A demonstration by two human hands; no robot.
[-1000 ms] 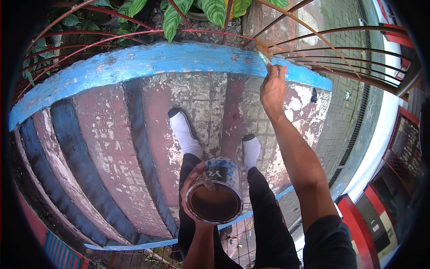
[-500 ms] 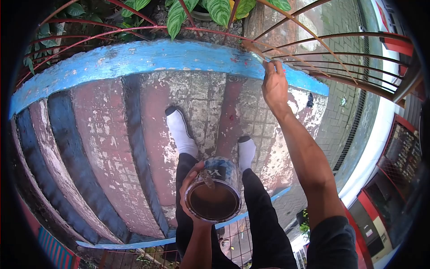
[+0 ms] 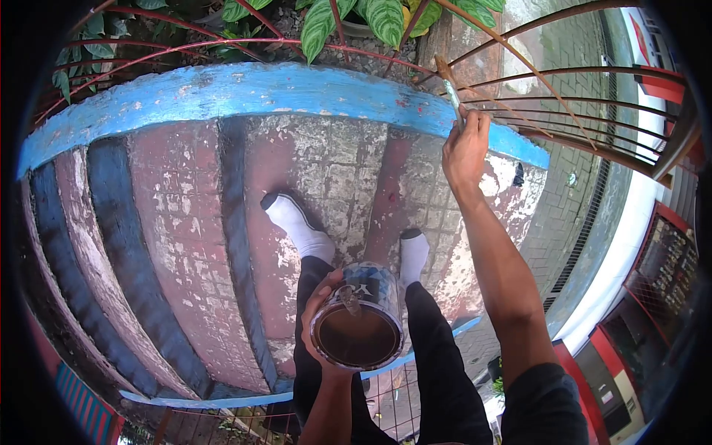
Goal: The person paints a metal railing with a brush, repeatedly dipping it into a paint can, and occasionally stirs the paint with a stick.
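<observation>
My left hand (image 3: 319, 308) is wrapped round the side of an open paint can (image 3: 382, 285) with a blue-and-white label. Brown paint shows inside it, and a drip runs over the label. My right hand (image 3: 467, 152) is closed on the handle of a paintbrush (image 3: 452, 96), held out over the blue-painted ledge (image 3: 297, 89). The brown bristles point up and away from me, overlapping the end of a red metal fence bar (image 3: 363, 50) in this view.
Brown fence bars (image 3: 571, 72) fan out at upper right. Leafy plants (image 3: 319, 33) grow behind the ledge. My feet, in white socks (image 3: 293, 226), stand on a worn tiled slope with dark raised strips (image 3: 237, 200). A paved lane with a drain grate (image 3: 575, 248) runs at right.
My right hand has shifted slightly right and down, and the brush now points more upward, its full handle showing. My left foot has turned outward. The can stays in my left hand.
</observation>
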